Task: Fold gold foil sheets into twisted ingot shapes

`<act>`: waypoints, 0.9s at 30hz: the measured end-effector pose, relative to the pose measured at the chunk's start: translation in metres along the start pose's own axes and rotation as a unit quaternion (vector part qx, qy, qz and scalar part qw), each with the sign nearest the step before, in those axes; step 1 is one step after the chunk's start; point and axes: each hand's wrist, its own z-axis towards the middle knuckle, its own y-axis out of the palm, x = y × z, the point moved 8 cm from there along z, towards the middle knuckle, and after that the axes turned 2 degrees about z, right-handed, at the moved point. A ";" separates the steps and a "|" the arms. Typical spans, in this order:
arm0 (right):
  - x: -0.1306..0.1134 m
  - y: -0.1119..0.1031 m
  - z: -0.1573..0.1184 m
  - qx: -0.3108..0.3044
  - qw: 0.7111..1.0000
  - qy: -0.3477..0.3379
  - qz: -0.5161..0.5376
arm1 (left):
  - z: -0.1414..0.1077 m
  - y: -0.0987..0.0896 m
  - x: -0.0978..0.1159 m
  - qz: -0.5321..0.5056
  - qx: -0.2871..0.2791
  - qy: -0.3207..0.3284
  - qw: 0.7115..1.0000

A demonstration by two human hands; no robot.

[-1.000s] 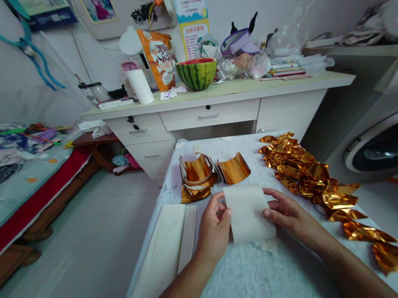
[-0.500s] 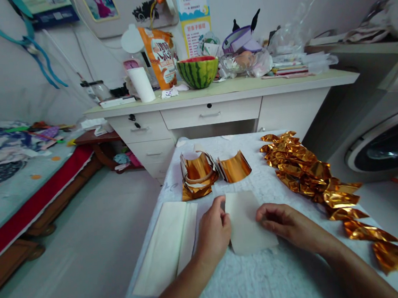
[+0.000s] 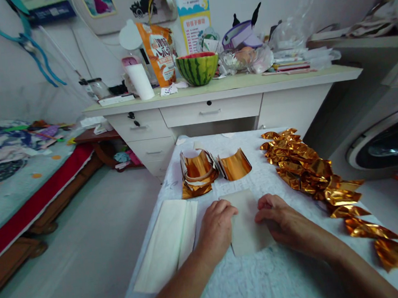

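Note:
A pale grey-white sheet of paper (image 3: pixel 247 224) lies in front of me on the cloth-covered table. My left hand (image 3: pixel 218 225) is closed at its left edge, fingertips resting over the paper. At the right edge, my right hand (image 3: pixel 281 218) has thumb and forefinger pinched together on the sheet. Left of my left hand lies a stack of folded whitish paper (image 3: pixel 163 247). Just beyond the sheet are a thick curled pile of gold foil sheets (image 3: pixel 198 170) and a smaller curled gold foil piece (image 3: pixel 236 165).
Folded gold foil pieces (image 3: pixel 303 166) run in a heap down the table's right side. Past the table's far edge stands a white desk (image 3: pixel 212 112) with a watermelon half (image 3: pixel 197 68) on it. A washing machine (image 3: pixel 392 133) is on the right, a bed (image 3: pixel 35 180) on the left.
My left hand's fingers have shifted further over the sheet, from its edge onto its upper left part. The sheet has turned slightly; my right hand stays at its right edge.

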 end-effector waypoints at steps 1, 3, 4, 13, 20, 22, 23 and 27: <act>-0.003 -0.001 0.000 -0.001 1.000 -0.008 -0.009 | 0.000 0.002 0.001 -0.010 -0.008 0.010 1.000; -0.009 -0.003 -0.001 -0.013 1.000 -0.024 -0.009 | 0.000 0.004 0.001 -0.024 -0.016 0.021 0.999; -0.012 -0.002 0.000 -0.024 0.999 -0.032 0.000 | 0.000 0.004 0.001 -0.030 -0.018 0.023 0.999; -0.004 0.001 0.001 -0.075 0.986 0.006 0.148 | -0.003 -0.010 0.007 -0.123 -0.031 -0.005 0.992; 0.014 0.007 -0.002 -0.087 0.972 0.086 0.199 | -0.007 -0.016 0.011 -0.206 -0.076 -0.005 0.976; 0.018 0.007 -0.001 -0.075 0.974 0.100 0.188 | -0.007 -0.010 0.007 -0.189 -0.099 -0.040 0.976; 0.020 0.007 0.000 -0.067 0.976 0.106 0.176 | -0.007 -0.007 0.003 -0.179 -0.102 -0.062 0.977; 0.027 0.009 0.003 -0.044 0.980 0.125 0.146 | -0.006 0.000 -0.006 -0.158 -0.081 -0.112 0.978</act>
